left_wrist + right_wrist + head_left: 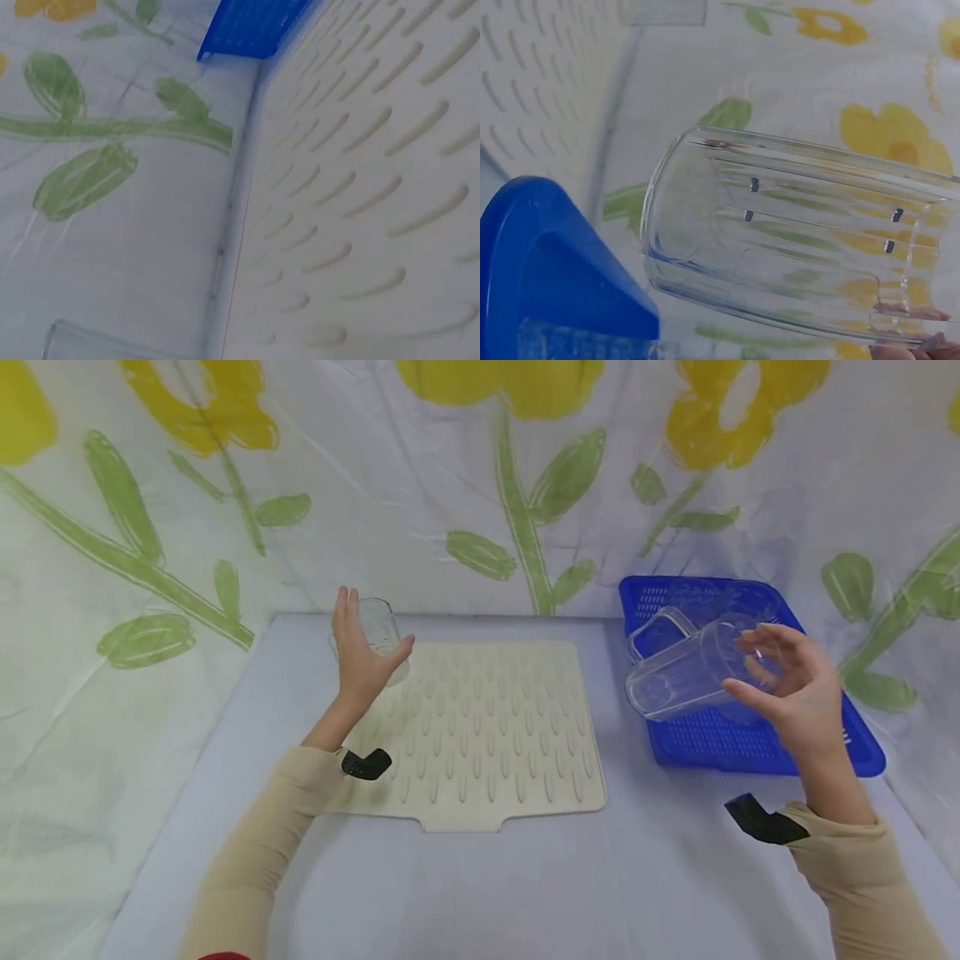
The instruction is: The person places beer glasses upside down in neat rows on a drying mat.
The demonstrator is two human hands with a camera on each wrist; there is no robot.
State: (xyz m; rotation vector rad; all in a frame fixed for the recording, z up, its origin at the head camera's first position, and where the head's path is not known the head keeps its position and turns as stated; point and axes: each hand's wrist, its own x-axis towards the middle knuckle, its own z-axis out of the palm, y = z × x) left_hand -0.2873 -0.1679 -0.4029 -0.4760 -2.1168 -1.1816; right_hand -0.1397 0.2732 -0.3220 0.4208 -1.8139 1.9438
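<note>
At the back left corner of the cream ridged drying mat [517, 752] stands a clear glass [381, 620]. My left hand [362, 667] is right in front of it, fingers straight and thumb spread, partly hiding it; in the left wrist view only the glass's edge [112, 343] shows at the bottom. On the right, my right hand [806, 689] grips a clear pitcher [671, 681] by one end. The pitcher lies tilted nearly sideways over the blue basket [663, 753], its handle toward the back. Fingertips [907, 311] show through its end in the right wrist view.
More clear glassware [693, 593] sits in the basket, partly hidden behind the pitcher. A white flowered sheet [420, 493] hangs behind the white table [525, 893]. The basket stands to the right of the mat, near the sheet.
</note>
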